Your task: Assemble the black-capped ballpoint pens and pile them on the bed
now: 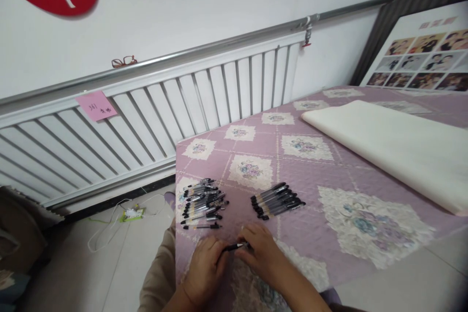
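Note:
Both hands rest on the near edge of a table with a purple flowered cloth [292, 165]. My left hand [204, 268] and my right hand [261, 251] meet over one black pen [236, 246], each with fingers closed on an end of it. Just beyond my left hand lies a loose heap of several black pens [203, 202]. Beyond my right hand sits a tidier row of several black pens [277, 200].
A cream roll of material [395, 151] lies across the table's right side. A white radiator [146, 122] runs along the wall behind, with a pink note [96, 105] and glasses [123, 62]. A photo board [424, 58] leans at back right. A cable [113, 224] lies on the floor.

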